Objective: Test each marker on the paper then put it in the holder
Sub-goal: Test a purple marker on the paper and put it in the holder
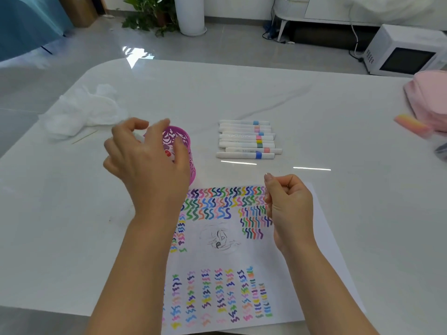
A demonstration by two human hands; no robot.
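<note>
White table (314,105), markers (246,139) near far paper (302,274) edge

Bare left hand (145,165), bare right hand (291,204)

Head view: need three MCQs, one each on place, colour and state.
1. Relative to the paper, the markers lie:
A) on it
B) beyond it, on the table
C) under it

2. The holder is:
A) green
B) black
C) magenta

3. The right hand is:
A) curled, holding nothing visible
B) writing with a pen
C) flat on the cup

Key:
1. B, since the row sits on bare table past the sheet's far edge.
2. C, since its cut-out wall is magenta.
3. A, since the fingers curl above the sheet with no marker in them.
</note>
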